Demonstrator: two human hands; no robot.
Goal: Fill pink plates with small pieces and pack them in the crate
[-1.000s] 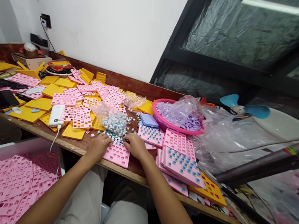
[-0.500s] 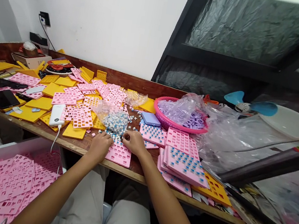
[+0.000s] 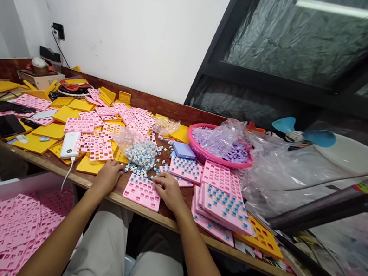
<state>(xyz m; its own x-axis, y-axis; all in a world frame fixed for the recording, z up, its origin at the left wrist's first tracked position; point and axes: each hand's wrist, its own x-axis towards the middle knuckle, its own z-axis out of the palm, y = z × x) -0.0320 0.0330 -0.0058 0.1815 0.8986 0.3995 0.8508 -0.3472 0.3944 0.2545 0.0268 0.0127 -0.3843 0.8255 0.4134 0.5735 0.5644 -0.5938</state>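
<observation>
- Pink plastic makes up the flat square tray with rows of little holes (image 3: 142, 192), which lies at the near edge of the long brown wooden bench (image 3: 59, 165), right in front of the person. Some of its holes hold small blue and white pieces.
- The left hand (image 3: 108, 177) rests on the bench just left of the tray, fingers curled down; I cannot tell if it holds anything.
- The right hand (image 3: 169, 188) rests at the tray's top right corner, fingers bent and touching the edge (maybe pinching a tiny piece, but that is too small to see).
- The tray looks thin, light and stiff. I think it is best held by two side edges and kept level, or the small pieces may fall out.
- The small blue and white plastic pieces (image 3: 141, 153) sit in a heap on a clear bag just behind the tray. They look hard, light and easy to drop, so a pinch with two fingertips seems best.
- The bench is crowded. Filled pink trays in a stack (image 3: 226, 201) lie to the right, and yellow flat plastic plates (image 3: 44, 129) and more pink ones lie to the left.
- A round pink basket with a clear bag inside (image 3: 220, 145) stands farther back.
- Behind is a white wall (image 3: 136, 21), and a dark window (image 3: 308, 46) on the right.
</observation>
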